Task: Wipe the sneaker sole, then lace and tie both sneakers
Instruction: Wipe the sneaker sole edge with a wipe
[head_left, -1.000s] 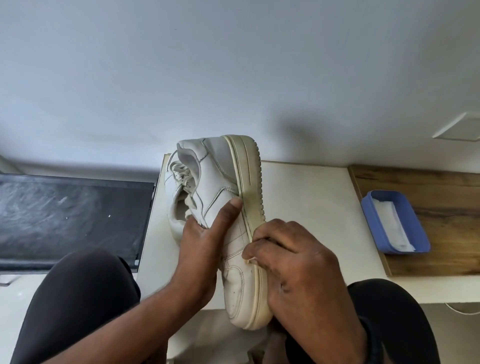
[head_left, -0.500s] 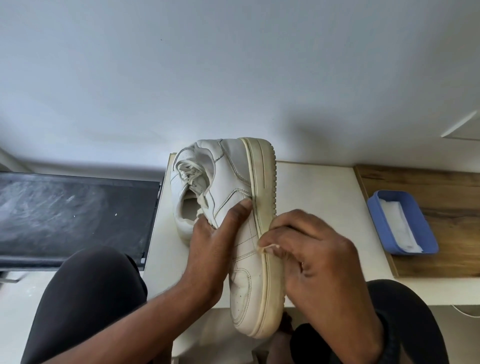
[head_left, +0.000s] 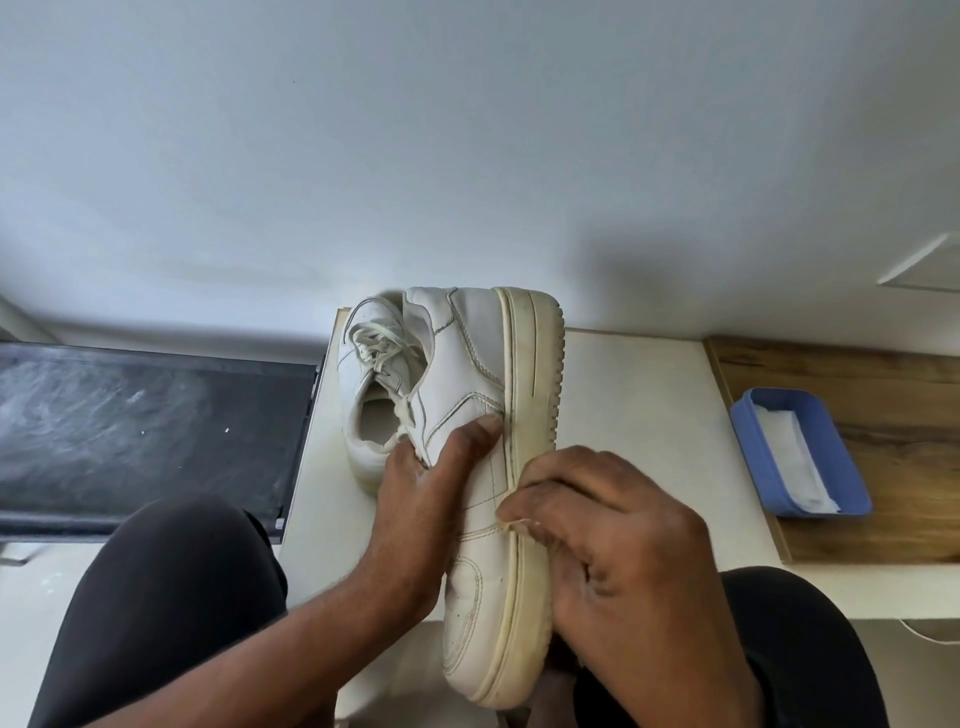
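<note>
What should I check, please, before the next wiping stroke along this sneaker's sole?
1. Grip: ok. The left hand grips the held sneaker, with the thumb across its upper.
2. Access: ok. The sole edge faces up toward the camera.
3. Contact: ok. The right hand pinches the wipe against the sole edge, though only a sliver of it shows.
4. Wipe clean enough: cannot tell.
5. Sole edge clean: not ok. It is yellowed and has dark marks.
6. Supply: ok. The spare wipes lie in the blue tray.
</note>
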